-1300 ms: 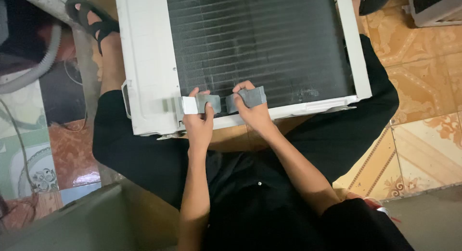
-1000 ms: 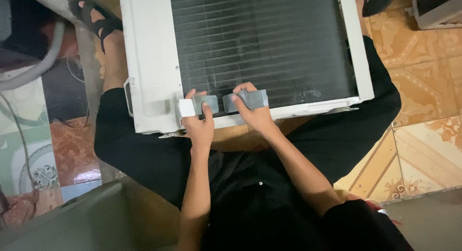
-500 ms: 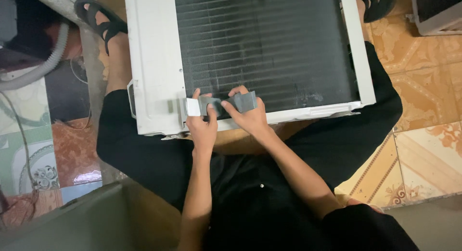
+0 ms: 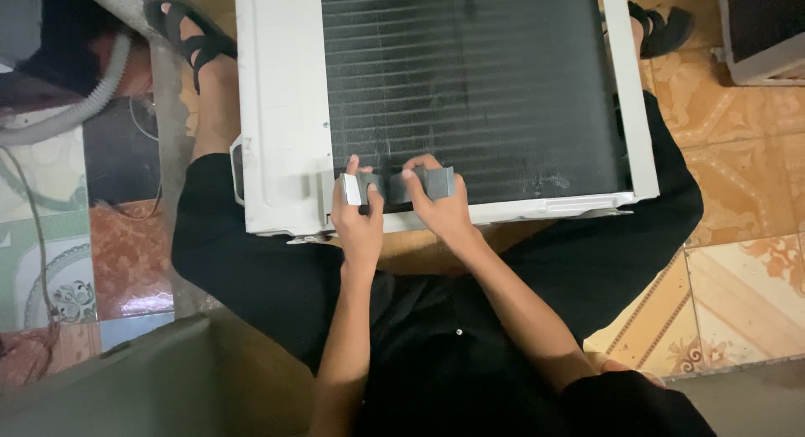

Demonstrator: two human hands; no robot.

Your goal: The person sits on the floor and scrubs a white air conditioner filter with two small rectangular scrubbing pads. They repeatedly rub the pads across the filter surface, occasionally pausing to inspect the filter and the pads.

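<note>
A grey strip (image 4: 394, 187) is pinched at its two ends by the left hand (image 4: 356, 223) and right hand (image 4: 440, 206). It is held against the near edge of the dark coil (image 4: 470, 85) of a white unit (image 4: 281, 110), which is lying between the legs on the tiled floor (image 4: 746, 227).

Light is even, moderately bright, diffuse indoor light; no hard shadows, only soft shade under the white unit (image 4: 281, 110) at frame centre. Glossy floor tiles (image 4: 746, 294) at right and lower left show mild glare. Focus is sharp at centre; lower left corner is soft and dim, black clothing loses detail.
</note>
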